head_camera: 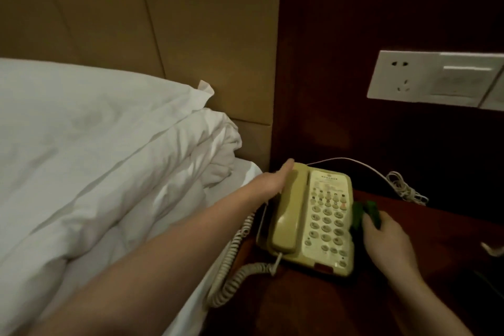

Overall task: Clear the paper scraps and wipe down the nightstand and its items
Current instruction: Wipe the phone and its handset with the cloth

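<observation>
Cream plastic marks the telephone (313, 218), which is set on the dark wooden counter (313, 303) beside the bed (81, 158). Its handset (286, 213) is seated in the cradle, and a coiled cord (231, 267) is trailed off the counter's near-left edge. The left hand (275, 180) is laid against the phone's far-left corner, fingers straight and together. A green cloth (362, 213) is gripped in the curled fingers of the right hand (387, 240) and pressed against the right edge of the keypad. A thin bundled cable (403, 188) is seen behind the phone. A white socket plate (403, 76) is fixed to the dark wall panel above.
</observation>
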### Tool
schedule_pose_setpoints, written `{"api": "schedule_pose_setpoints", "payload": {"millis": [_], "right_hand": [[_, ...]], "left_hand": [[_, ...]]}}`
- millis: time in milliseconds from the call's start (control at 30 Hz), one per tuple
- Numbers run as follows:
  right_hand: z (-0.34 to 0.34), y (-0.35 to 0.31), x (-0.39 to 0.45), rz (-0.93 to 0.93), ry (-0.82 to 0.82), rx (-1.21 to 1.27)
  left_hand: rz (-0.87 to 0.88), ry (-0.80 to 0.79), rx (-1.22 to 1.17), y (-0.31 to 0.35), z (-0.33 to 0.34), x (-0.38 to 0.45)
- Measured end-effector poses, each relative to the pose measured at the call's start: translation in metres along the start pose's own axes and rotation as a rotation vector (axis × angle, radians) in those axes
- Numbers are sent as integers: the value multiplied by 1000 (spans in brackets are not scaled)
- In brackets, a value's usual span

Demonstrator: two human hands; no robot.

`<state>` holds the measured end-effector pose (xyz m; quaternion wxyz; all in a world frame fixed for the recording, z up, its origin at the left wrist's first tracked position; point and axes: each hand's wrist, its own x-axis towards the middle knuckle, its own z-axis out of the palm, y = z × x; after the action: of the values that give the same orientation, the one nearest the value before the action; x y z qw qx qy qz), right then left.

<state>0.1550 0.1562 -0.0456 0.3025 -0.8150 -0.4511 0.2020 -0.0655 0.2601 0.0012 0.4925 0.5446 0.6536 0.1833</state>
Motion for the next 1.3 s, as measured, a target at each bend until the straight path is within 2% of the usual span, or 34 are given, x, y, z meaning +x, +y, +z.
{"api": "schedule_pose_setpoints", "payload": {"millis": [133,200,233,300,367,433,500,633,667,800,867,967,1067,1133,1200,1267,1300], "right_hand": [[-29,-24,-11,-60,267,83],[-45,-55,-20,-261,336,164],[-51,-75,-25,-404,291,169],[-44,-112,-27,-630,87,100],[-16,-145,-19,-799,-87,-136],[25,-166,1,-926,-184,-397],[62,-177,22,-1057,-297,-624],[92,-194,40,-1037,-679,-1082],[92,-198,44,-1030,-685,-1146],[82,-203,68,-1023,-514,-1263],[79,-193,70,-949,-580,-1243],[67,-186,67,-837,-790,-950],[39,-190,64,-906,-645,-614],[26,-188,56,-969,-681,-480],[27,-180,44,-1052,-809,-652],[38,-173,35,-1092,-873,-873],[45,-172,32,-1091,-886,-904]], "left_hand": [[75,49,94,-60,-13,-20],[110,73,154,-87,-11,-32],[133,93,178,-96,-9,-39],[159,123,209,-104,-9,-45],[178,101,185,-102,-13,-47],[206,94,214,-100,-17,-51],[276,164,333,-100,-17,-58],[433,270,528,-105,-8,-67],[456,288,516,-106,-6,-66],[442,330,325,-110,-3,-58],[415,323,251,-111,-3,-56],[386,313,194,-112,-3,-54],[356,277,107,-113,-5,-53],[333,252,93,-113,-8,-52],[311,248,115,-113,-10,-51],[293,264,136,-112,-10,-51],[290,279,147,-113,-9,-51]]}}
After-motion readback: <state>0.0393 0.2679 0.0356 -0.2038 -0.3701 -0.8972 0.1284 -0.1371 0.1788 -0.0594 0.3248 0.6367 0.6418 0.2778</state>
